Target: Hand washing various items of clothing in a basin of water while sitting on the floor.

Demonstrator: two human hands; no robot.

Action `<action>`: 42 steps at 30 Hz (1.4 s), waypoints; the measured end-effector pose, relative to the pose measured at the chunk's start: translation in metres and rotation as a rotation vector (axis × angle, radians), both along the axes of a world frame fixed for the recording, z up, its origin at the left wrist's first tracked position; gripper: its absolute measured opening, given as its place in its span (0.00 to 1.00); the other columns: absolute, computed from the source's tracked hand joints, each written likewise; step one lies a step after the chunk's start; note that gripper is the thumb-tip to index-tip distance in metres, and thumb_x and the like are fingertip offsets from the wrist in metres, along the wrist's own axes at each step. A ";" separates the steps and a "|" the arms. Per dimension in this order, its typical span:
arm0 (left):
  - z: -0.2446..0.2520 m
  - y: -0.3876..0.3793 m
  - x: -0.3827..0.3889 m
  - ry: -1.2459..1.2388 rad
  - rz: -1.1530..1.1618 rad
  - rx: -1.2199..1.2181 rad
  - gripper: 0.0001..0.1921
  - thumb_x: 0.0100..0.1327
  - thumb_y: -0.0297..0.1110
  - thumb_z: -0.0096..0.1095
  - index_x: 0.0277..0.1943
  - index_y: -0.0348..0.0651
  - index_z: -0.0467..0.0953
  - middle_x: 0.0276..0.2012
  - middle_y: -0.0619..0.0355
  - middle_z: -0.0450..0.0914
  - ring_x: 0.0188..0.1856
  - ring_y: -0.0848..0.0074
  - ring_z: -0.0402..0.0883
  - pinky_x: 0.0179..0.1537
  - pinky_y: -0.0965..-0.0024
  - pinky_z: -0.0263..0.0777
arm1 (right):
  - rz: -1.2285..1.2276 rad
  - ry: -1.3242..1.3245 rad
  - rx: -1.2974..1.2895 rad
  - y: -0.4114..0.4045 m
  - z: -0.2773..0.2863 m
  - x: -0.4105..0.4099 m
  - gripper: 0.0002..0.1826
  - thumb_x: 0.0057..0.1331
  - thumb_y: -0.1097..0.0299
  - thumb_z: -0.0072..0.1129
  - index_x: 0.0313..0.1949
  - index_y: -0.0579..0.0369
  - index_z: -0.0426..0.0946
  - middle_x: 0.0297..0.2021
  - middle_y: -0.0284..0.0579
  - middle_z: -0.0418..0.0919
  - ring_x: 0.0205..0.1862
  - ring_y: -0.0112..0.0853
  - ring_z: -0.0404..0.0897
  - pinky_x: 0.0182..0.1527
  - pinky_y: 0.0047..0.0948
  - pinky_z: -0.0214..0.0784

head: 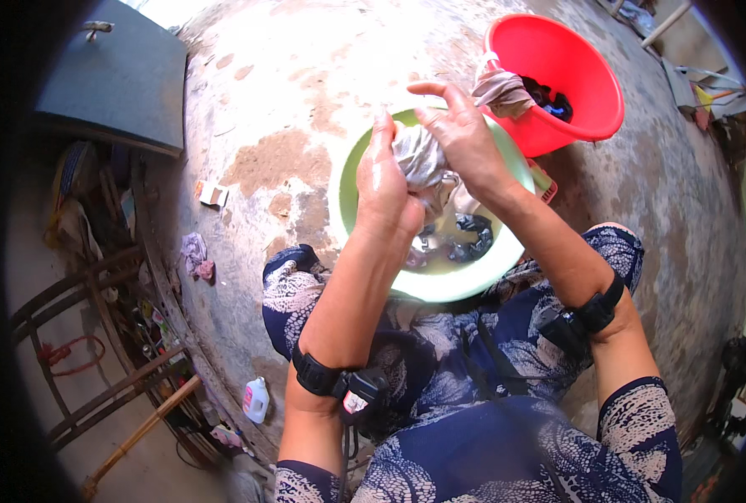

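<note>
A light grey wet cloth [418, 154] is bunched up above a pale green plastic basin [445, 286]. My left hand [385, 182] grips it from the left, with the thumb pointing up along it. On the other side my right hand [464, 141] is raised at the cloth, its fingers apart and the forefinger lifted; whether it touches the cloth is hard to tell. Cloudy water fills the bottom of the basin, and a dark patterned cloth [473, 237] lies in it. Part of the basin's inside is hidden behind my hands.
Beyond the basin stands a red plastic bucket [561, 56] with dark clothes [552, 104] inside and a beige cloth [504, 91] over its rim. On the concrete floor at left lie a small box [211, 193], a crumpled rag [195, 253] and a white plastic bottle [256, 400].
</note>
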State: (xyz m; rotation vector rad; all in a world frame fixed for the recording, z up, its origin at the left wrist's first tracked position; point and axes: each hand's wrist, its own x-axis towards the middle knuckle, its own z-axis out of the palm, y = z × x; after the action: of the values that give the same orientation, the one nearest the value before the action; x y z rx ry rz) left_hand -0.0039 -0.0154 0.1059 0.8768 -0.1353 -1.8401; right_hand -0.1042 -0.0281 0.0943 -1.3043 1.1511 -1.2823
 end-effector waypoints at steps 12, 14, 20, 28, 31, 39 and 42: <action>0.007 0.002 0.006 -0.082 0.028 -0.253 0.04 0.63 0.30 0.50 0.38 0.40 0.66 0.32 0.58 0.74 0.31 0.80 0.75 0.32 0.78 0.71 | 0.089 -0.471 0.225 -0.001 0.010 -0.012 0.23 0.64 0.54 0.50 0.53 0.54 0.62 0.27 0.30 0.67 0.25 0.15 0.68 0.24 0.14 0.64; 0.002 0.001 0.008 -0.084 0.073 -0.304 0.06 0.64 0.30 0.49 0.41 0.39 0.65 0.34 0.56 0.74 0.33 0.77 0.76 0.34 0.77 0.72 | 0.132 -0.555 0.282 0.001 0.016 -0.015 0.23 0.65 0.55 0.49 0.53 0.55 0.61 0.21 0.29 0.65 0.18 0.15 0.61 0.17 0.14 0.52; -0.002 -0.004 0.010 -0.134 0.100 -0.215 0.06 0.65 0.33 0.48 0.38 0.40 0.66 0.34 0.54 0.74 0.36 0.75 0.77 0.37 0.74 0.75 | 0.033 -0.277 0.190 0.012 0.026 0.000 0.17 0.65 0.66 0.48 0.52 0.55 0.61 0.24 0.32 0.70 0.20 0.14 0.63 0.17 0.14 0.55; -0.002 0.016 0.003 -0.090 -0.006 -0.194 0.18 0.66 0.47 0.43 0.51 0.44 0.65 0.44 0.57 0.69 0.44 0.76 0.74 0.45 0.73 0.74 | -0.012 0.588 -0.700 0.025 0.014 0.019 0.10 0.67 0.67 0.41 0.47 0.49 0.63 0.09 0.30 0.61 0.08 0.22 0.63 0.09 0.21 0.57; -0.001 0.011 -0.008 -0.159 -0.002 -0.094 0.19 0.66 0.47 0.45 0.52 0.44 0.65 0.45 0.56 0.70 0.44 0.77 0.73 0.44 0.73 0.73 | -0.146 0.769 -0.620 0.006 0.007 0.008 0.10 0.66 0.68 0.42 0.47 0.48 0.63 0.09 0.34 0.64 0.09 0.25 0.67 0.10 0.23 0.59; -0.024 -0.003 0.007 -0.072 0.035 -0.069 0.16 0.66 0.45 0.44 0.42 0.40 0.68 0.31 0.57 0.76 0.28 0.75 0.77 0.27 0.72 0.75 | -0.096 0.390 -0.319 0.013 0.002 0.017 0.07 0.65 0.67 0.44 0.42 0.49 0.68 0.12 0.42 0.69 0.13 0.30 0.71 0.16 0.27 0.64; -0.010 0.006 0.003 -0.100 -0.005 -0.020 0.19 0.66 0.49 0.41 0.46 0.42 0.67 0.43 0.55 0.72 0.40 0.76 0.74 0.34 0.74 0.73 | -0.024 0.531 -0.594 0.031 0.014 0.022 0.10 0.65 0.65 0.45 0.46 0.46 0.69 0.11 0.35 0.67 0.11 0.25 0.68 0.12 0.22 0.60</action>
State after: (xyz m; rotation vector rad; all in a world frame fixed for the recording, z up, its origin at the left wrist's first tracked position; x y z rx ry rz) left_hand -0.0010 -0.0089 0.0955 0.9554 -0.2178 -1.7973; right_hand -0.0818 0.0026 0.1082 -2.1710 1.1758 -1.3949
